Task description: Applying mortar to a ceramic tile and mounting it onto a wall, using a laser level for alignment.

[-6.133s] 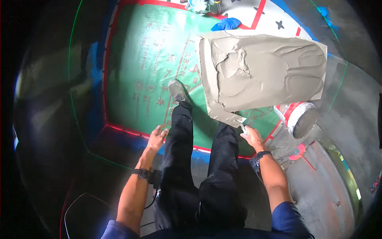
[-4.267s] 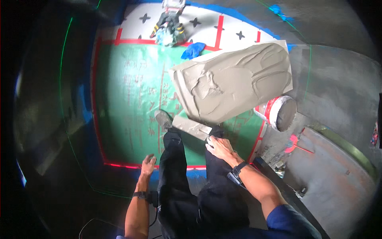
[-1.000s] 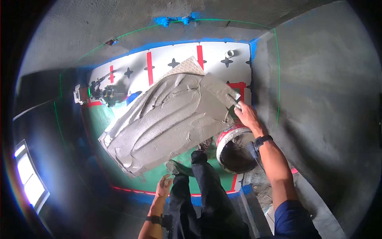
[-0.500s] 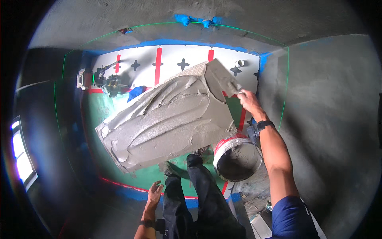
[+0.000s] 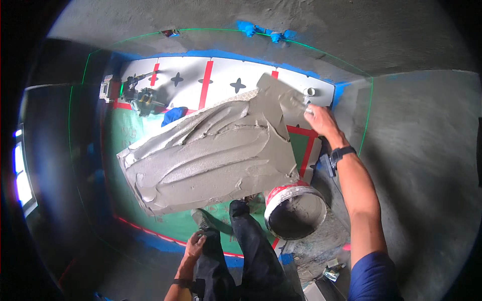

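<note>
My right hand [image 5: 321, 120] is closed around the handle of a flat steel trowel [image 5: 282, 98]. Its blade, smeared with grey mortar, lies at the far right corner of a large slab, probably a tile. Wet grey mortar [image 5: 211, 155] covers the slab's upturned face in thick, uneven ridges. At the far edge a strip of bare gridded backing [image 5: 241, 96] shows. My left hand [image 5: 195, 244] hangs near my left knee, fingers loosely curled and holding nothing I can see. A bucket [image 5: 296, 213] with a white and red rim stands right of my legs, mortar inside.
Green sheeting and white panels [image 5: 175, 75] with red tape cover the floor. Farther left are a cordless tool [image 5: 145, 102] and a blue cloth [image 5: 173, 116]. A small white cup [image 5: 310, 92] stands near the far right corner. Grey walls with a green laser line surround the area.
The trowel and my right hand have shifted slightly in the view, with the blade still at the slab's far right corner. My left hand's fingers have curled in. The view has shifted a little.
</note>
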`<action>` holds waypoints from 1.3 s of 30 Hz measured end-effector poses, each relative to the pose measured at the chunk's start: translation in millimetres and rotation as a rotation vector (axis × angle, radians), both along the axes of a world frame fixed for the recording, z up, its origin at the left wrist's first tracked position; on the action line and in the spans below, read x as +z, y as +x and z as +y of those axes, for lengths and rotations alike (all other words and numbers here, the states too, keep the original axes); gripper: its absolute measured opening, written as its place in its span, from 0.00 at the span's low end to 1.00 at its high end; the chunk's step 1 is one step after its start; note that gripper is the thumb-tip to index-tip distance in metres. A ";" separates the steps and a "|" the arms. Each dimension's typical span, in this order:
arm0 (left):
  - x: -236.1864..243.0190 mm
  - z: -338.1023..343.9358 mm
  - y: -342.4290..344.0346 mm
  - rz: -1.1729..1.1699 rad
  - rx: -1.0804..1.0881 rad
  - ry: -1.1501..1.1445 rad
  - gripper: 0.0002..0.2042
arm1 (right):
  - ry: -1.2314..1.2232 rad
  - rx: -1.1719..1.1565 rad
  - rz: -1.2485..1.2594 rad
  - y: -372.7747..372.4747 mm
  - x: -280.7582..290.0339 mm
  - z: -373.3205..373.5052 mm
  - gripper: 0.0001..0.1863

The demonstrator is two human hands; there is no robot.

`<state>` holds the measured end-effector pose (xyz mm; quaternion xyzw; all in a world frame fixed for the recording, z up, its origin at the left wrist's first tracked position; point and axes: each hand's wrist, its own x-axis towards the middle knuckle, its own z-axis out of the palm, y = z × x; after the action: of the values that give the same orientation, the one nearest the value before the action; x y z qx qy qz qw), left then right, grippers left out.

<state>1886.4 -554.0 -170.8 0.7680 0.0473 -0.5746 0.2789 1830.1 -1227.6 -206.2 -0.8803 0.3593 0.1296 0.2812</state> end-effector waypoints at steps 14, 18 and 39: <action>-0.2 48.7 25.3 -0.032 0.072 0.071 0.24 | 0.157 0.087 0.193 90.1 -17.5 11.0 0.18; -2.1 121.7 45.7 -0.137 0.156 0.111 0.22 | 0.175 -0.006 0.005 123.2 -1.6 52.4 0.17; -36.6 182.6 223.2 -0.046 0.162 -0.118 0.23 | 0.977 -0.601 -0.179 293.3 -23.9 356.0 0.15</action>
<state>2109.6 -371.4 -207.4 0.7569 0.0686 -0.5341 0.3702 2123.4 -871.6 -230.1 -0.5153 0.4666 0.1201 0.7088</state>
